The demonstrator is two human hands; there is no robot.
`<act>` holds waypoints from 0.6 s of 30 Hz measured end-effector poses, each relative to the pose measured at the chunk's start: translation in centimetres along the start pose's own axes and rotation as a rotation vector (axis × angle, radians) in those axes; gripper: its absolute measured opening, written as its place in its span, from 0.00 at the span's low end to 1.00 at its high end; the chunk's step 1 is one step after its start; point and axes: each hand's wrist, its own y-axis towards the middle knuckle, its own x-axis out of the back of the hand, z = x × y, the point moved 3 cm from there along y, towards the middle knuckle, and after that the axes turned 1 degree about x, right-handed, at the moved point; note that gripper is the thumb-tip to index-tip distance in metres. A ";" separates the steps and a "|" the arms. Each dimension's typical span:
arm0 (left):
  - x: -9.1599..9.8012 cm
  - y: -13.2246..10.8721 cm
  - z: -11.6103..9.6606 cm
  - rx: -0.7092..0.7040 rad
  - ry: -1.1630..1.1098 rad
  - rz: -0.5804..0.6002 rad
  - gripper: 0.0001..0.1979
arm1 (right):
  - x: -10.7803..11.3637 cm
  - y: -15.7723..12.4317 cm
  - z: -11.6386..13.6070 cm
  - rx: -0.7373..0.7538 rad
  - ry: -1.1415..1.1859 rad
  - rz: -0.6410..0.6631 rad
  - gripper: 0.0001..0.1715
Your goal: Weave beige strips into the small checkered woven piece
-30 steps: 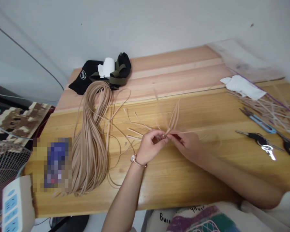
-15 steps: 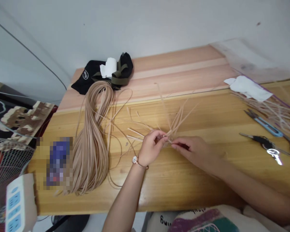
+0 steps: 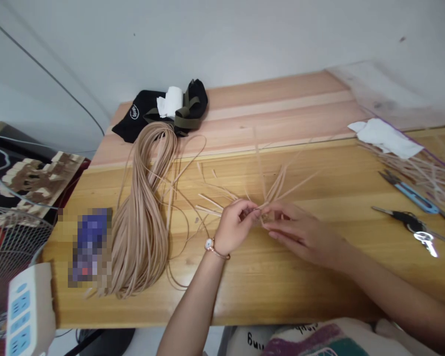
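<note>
My left hand (image 3: 234,226), with a watch on its wrist, pinches the crossing point of a small bunch of thin tan strips (image 3: 278,182) that fan up and to the right over the wooden table (image 3: 267,282). My right hand (image 3: 300,230) lies just to the right, fingertips touching the same crossing point, fingers mostly flat. A few loose short strips (image 3: 207,200) lie on the table left of my hands. A big hank of the same tan strip material (image 3: 141,222) stretches along the table's left part.
A black cap with olive straps and white tissue (image 3: 163,111) sits at the back left. Scissors (image 3: 411,190), keys (image 3: 415,225), white tissue (image 3: 385,136) and more strips are at the right. A blurred blue item (image 3: 91,242), a power strip (image 3: 22,306) and a fan grille (image 3: 7,242) are at the left.
My right hand has flattened and shifted slightly right while its fingertips stay at the crossing. The strip ends have fanned out further to the right. The left hand keeps its pinch.
</note>
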 end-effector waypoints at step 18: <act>-0.2 0.0 -0.4 -0.076 0.000 -0.049 0.04 | -2.5 0.9 -4.0 -0.715 0.942 -0.358 0.21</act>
